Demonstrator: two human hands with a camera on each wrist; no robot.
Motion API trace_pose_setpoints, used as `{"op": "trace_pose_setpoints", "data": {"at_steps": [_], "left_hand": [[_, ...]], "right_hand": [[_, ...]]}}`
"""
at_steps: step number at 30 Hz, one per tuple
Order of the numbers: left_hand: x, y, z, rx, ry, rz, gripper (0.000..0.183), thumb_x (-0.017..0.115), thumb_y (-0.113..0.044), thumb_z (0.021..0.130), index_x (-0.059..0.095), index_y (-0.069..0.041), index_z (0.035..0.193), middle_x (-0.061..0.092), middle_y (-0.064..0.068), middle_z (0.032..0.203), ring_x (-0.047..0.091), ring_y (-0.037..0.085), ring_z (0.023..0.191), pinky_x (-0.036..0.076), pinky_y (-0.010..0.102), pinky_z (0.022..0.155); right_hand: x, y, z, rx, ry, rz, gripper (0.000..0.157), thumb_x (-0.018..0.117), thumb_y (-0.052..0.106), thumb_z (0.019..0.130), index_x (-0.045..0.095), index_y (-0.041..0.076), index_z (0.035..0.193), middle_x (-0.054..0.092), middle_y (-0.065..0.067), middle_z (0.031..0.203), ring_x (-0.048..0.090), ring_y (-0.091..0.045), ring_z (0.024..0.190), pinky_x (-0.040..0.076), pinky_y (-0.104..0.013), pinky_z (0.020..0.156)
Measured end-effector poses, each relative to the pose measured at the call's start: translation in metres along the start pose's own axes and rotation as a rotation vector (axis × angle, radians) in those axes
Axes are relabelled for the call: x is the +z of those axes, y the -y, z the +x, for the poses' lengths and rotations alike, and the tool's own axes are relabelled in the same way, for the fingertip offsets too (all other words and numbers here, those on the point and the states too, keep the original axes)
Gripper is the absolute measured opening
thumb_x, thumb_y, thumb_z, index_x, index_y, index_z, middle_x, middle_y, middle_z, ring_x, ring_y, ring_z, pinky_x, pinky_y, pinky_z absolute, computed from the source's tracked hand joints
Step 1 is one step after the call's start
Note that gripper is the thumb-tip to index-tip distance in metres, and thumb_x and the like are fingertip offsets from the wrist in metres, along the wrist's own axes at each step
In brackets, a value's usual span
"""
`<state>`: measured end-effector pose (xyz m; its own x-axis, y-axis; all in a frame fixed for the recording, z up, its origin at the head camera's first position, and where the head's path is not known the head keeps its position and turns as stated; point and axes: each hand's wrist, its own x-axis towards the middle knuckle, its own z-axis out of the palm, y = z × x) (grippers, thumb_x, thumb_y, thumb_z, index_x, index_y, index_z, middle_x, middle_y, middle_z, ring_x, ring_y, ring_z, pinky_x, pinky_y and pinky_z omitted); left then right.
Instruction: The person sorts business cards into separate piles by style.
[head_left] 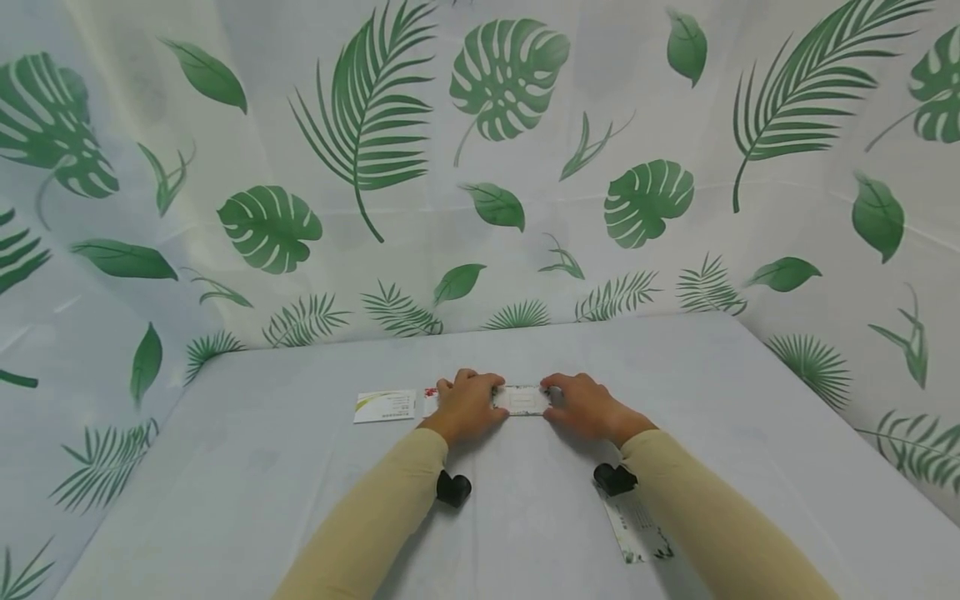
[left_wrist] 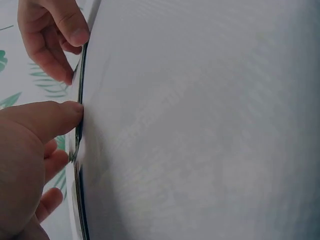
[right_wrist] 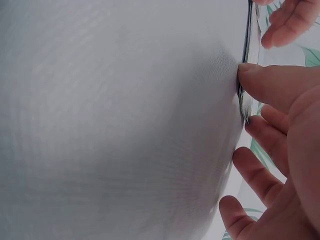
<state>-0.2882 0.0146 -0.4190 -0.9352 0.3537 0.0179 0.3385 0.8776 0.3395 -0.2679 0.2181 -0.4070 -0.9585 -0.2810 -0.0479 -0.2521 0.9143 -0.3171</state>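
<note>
A small white card [head_left: 523,400] with a leafy printed border lies on the table, between both hands. My left hand [head_left: 471,406] pinches its left end, thumb on the near edge and fingers on the far edge. At the other end, my right hand [head_left: 587,407] holds it the same way. Side-on in the left wrist view, the leafy card [left_wrist: 79,92] shows layered dark edges, like a thin stack. Left of it is a card with red print [head_left: 431,402], mostly hidden behind my left hand. Farther left lies a white card with a yellow curve [head_left: 385,406].
Another leafy card [head_left: 637,525] lies nearer me, partly covered by the right sleeve [head_left: 712,508]. A pale cloth covers the table [head_left: 247,467]. Behind and at the sides hangs a white curtain [head_left: 420,275] printed with green leaves. Black wrist mounts [head_left: 453,489] hang below both wrists.
</note>
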Motion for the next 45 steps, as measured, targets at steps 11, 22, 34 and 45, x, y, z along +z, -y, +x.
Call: {"op": "trace_pose_setpoints", "data": {"at_steps": [11,22,34,45], "left_hand": [[-0.005,0.000,0.001,-0.038,0.043,-0.046,0.050,0.068,-0.042,0.076,0.056,-0.023,0.120,0.052,-0.001,0.114,0.034,0.022,0.113,0.022,0.046,0.082],[-0.006,-0.011,-0.009,0.051,0.084,-0.113,0.056,0.067,-0.045,0.076,0.050,-0.029,0.126,0.047,-0.001,0.123,0.030,0.021,0.119,0.021,0.046,0.084],[0.004,-0.071,-0.055,0.387,0.285,-0.123,0.049,0.065,-0.048,0.076,0.050,-0.039,0.122,0.046,-0.022,0.119,0.030,0.006,0.119,0.023,0.040,0.083],[0.021,-0.097,-0.079,0.511,0.400,0.015,0.047,0.060,-0.053,0.077,0.049,-0.044,0.121,0.042,-0.031,0.117,0.026,0.001,0.118,0.021,0.036,0.077]], "right_hand": [[0.001,-0.002,0.003,0.001,-0.010,0.032,0.047,0.064,0.027,0.082,0.050,0.014,0.125,0.051,-0.012,0.121,0.043,-0.032,0.112,0.031,-0.050,0.091],[-0.010,-0.006,-0.035,0.025,-0.069,0.180,0.058,0.067,0.036,0.078,0.047,0.015,0.129,0.050,-0.010,0.122,0.048,-0.027,0.107,0.038,-0.049,0.085],[-0.022,-0.013,-0.158,-0.002,-0.012,0.167,0.059,0.064,0.055,0.071,0.054,0.023,0.120,0.051,0.003,0.117,0.045,-0.024,0.109,0.037,-0.052,0.083],[-0.005,-0.033,-0.207,-0.090,0.140,0.102,0.049,0.061,0.056,0.074,0.057,0.028,0.114,0.052,0.007,0.107,0.047,-0.022,0.096,0.035,-0.049,0.072]]}}
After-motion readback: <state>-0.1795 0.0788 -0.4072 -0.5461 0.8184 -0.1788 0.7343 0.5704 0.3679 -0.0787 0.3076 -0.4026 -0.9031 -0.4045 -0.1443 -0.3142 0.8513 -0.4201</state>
